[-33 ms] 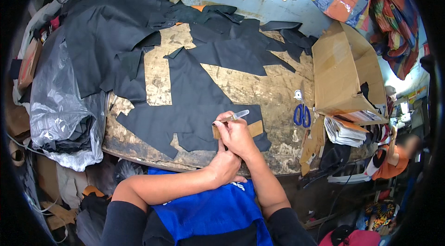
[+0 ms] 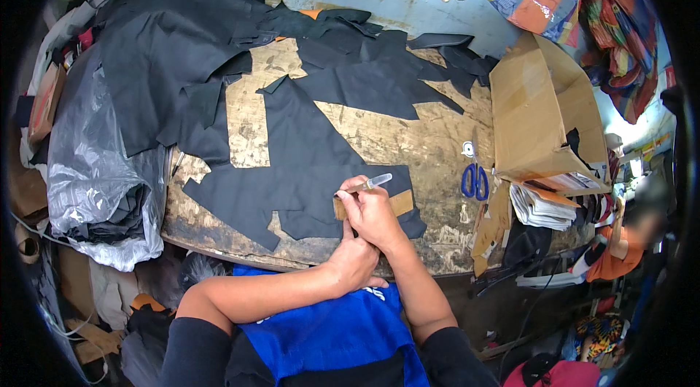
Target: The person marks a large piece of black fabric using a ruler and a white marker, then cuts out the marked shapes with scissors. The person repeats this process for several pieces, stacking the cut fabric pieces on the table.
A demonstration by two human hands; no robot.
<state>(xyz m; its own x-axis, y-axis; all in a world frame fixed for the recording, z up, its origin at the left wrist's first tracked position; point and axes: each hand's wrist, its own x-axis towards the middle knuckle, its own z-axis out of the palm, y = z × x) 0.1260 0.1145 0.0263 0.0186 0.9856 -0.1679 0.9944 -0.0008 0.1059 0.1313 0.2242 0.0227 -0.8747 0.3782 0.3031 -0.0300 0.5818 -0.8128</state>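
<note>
My right hand [image 2: 375, 216] is closed around a pen [image 2: 378, 181] with a clear, see-through end that points up and to the right. The pen's tip is hidden by the fingers. Under this hand a tan cardboard strip [image 2: 402, 203] lies flat on a piece of black leather-like sheet [image 2: 240, 192], showing on both sides of the hand. My left hand [image 2: 351, 264] rests at the table's near edge, under the right wrist. Its index finger stretches forward to the strip's near edge, and its thumb sticks out to the right.
Black sheets [image 2: 175, 30] cover the far left of the worn wooden table [image 2: 445, 234]. Blue-handled scissors [image 2: 475, 181] lie to the right, before an open cardboard box [image 2: 526, 106] and a paper stack [image 2: 543, 208]. A clear plastic bag [image 2: 91, 139] sits left. Another person [image 2: 612, 252] is far right.
</note>
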